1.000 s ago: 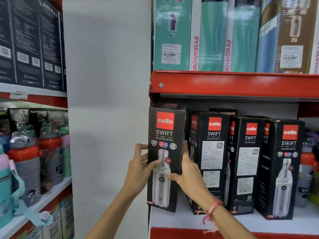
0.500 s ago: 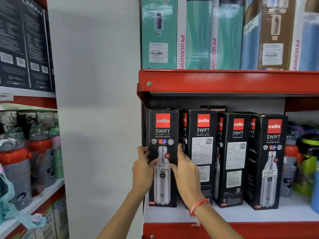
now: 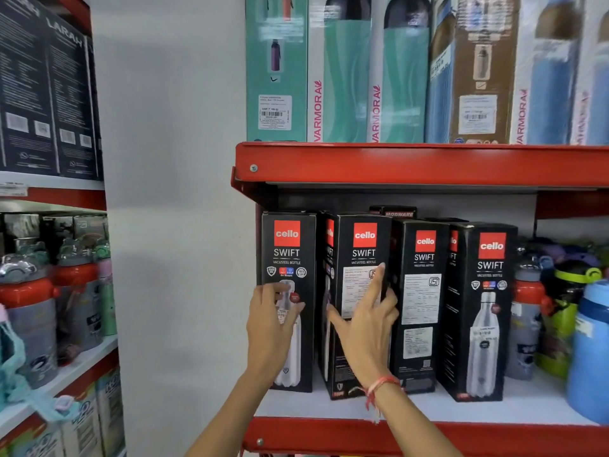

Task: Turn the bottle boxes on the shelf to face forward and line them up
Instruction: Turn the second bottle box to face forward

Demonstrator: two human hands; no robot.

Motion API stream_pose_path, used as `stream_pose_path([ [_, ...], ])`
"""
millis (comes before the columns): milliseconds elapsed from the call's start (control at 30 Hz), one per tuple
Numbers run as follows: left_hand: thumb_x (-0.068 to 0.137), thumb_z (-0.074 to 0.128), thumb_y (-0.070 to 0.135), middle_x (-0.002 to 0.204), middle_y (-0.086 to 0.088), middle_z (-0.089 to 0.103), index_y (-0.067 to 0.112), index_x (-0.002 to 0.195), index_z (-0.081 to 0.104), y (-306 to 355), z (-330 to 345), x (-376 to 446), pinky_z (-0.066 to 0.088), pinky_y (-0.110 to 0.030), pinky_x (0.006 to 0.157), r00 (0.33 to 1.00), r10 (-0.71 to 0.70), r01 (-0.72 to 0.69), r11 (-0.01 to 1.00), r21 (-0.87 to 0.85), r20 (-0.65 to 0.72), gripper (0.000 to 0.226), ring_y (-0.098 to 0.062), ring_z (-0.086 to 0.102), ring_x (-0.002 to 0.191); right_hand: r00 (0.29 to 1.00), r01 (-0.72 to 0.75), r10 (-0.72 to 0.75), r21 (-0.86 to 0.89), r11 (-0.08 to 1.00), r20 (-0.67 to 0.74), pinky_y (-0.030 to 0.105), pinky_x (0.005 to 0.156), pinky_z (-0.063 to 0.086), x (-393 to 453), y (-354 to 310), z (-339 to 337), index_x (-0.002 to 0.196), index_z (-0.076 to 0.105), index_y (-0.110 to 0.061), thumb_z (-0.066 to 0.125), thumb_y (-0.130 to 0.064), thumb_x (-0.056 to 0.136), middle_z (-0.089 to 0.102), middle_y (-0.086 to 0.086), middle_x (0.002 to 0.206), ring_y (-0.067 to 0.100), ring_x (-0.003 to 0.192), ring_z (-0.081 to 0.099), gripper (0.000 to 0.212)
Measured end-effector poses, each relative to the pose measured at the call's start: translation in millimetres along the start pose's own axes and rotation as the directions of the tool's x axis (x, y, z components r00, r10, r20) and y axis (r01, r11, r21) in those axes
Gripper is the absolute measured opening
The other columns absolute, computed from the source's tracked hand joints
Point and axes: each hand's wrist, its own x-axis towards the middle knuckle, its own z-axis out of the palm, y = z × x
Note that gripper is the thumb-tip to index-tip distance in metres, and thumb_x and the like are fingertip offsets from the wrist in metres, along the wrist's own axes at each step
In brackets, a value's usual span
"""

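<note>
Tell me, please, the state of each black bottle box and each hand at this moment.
First box: upright, bottle picture forward.
Second box: upright, label side forward, angled.
Third box: upright, label side forward.
Fourth box: upright, bottle picture forward.
Left hand: open, on first box.
Right hand: open, fingers spread across second box.

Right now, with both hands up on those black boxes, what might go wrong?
1. The second box stands askew, printed-label side out; the right hand has only spread fingers at its edge, so turning it may tip it off the shelf.
2. It sits tight against the third box, which could get dragged out of line.
3. The left hand rests on the first box, already facing forward; a nudge could twist it.
</note>
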Motion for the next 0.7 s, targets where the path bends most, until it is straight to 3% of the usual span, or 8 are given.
stream_pose_path([
  [67,0.082,0.07,0.027,0.11,0.006,0.058,0.026,0.107,0.054,6.5,3.4,-4.5,0.054,-0.034,0.085,0.998,-0.006,0.01,0.998,-0.058,0.067,0.03,-0.014,0.06,0.1,0.997,0.069,-0.073,0.086,0.994,0.04,0.039,0.092,0.046,-6.2,7.9,-15.5,0.147,-0.019,-0.03,0.07,-0.052,0.074,0.022,0.024,0.145,0.034,0.122,0.037,0.117],
  [167,0.081,0.072,0.026,0.112,0.007,0.061,0.02,0.114,0.055,22.0,6.3,-8.8,0.051,-0.027,0.089,0.986,-0.012,0.034,0.991,-0.129,0.169,0.038,-0.008,0.059,0.105,0.978,0.171,-0.19,0.189,0.967,0.087,0.043,0.092,0.051,-10.9,20.0,-43.1,0.143,-0.023,-0.043,0.068,-0.059,0.071,0.021,0.015,0.148,0.03,0.126,0.041,0.117],
  [267,0.078,0.074,0.027,0.12,0.011,0.058,0.021,0.127,0.046,36.1,11.5,-11.1,0.049,-0.017,0.091,0.948,-0.028,0.087,0.981,-0.174,0.317,0.057,-0.002,0.055,0.112,0.952,0.211,-0.271,0.332,0.919,0.145,0.03,0.097,0.041,-5.1,27.2,-69.7,0.14,-0.021,-0.05,0.072,-0.056,0.07,0.019,-0.002,0.148,0.012,0.129,0.035,0.118],
  [367,0.075,0.077,0.031,0.129,0.007,0.059,0.022,0.14,0.034,43.4,17.4,-11.4,0.048,-0.034,0.102,0.895,-0.036,0.14,0.969,-0.202,0.445,0.079,-0.006,0.056,0.119,0.908,0.172,-0.328,0.483,0.859,0.26,0.029,0.108,0.028,11.8,35.8,-85.0,0.143,-0.011,-0.051,0.076,-0.054,0.065,0.017,-0.014,0.152,-0.002,0.135,0.023,0.117],
  [467,0.074,0.079,0.022,0.122,0.005,0.066,0.025,0.138,0.036,42.4,22.4,-14.6,0.05,-0.042,0.099,0.916,-0.043,0.128,0.974,-0.189,0.398,0.077,-0.009,0.062,0.112,0.836,0.094,-0.365,0.546,0.832,0.411,0.041,0.117,0.027,29.5,44.0,-86.6,0.144,-0.006,-0.052,0.08,-0.047,0.068,0.022,-0.023,0.153,0.0,0.139,0.028,0.115],
  [533,0.075,0.077,0.024,0.127,0.005,0.063,0.025,0.14,0.034,41.2,29.8,-20.3,0.049,-0.044,0.101,0.938,-0.035,0.078,0.99,-0.114,0.344,0.078,-0.011,0.059,0.117,0.779,0.073,-0.379,0.528,0.846,0.499,0.033,0.114,0.031,39.4,45.3,-86.4,0.146,-0.009,-0.045,0.078,-0.026,0.076,0.033,-0.034,0.138,-0.01,0.124,0.041,0.113],
  [600,0.078,0.075,0.023,0.129,0.004,0.061,0.025,0.143,0.029,42.3,39.9,-26.2,0.049,-0.038,0.101,0.955,-0.038,0.056,0.997,-0.053,0.293,0.079,-0.01,0.058,0.117,0.763,0.081,-0.362,0.477,0.875,0.535,0.025,0.105,0.037,46.5,43.2,-86.4,0.147,-0.011,-0.041,0.073,-0.012,0.08,0.041,-0.035,0.123,-0.011,0.108,0.05,0.112],
  [700,0.082,0.071,0.016,0.117,0.004,0.065,0.02,0.145,0.027,47.2,56.0,-27.4,0.044,-0.003,0.078,0.975,-0.082,0.08,0.997,0.018,0.208,0.077,-0.003,0.063,0.089,0.827,0.124,-0.308,0.382,0.916,0.471,0.02,0.088,0.045,51.1,38.0,-77.3,0.147,-0.008,-0.042,0.07,-0.005,0.081,0.057,-0.024,0.109,0.002,0.101,0.06,0.109],
])
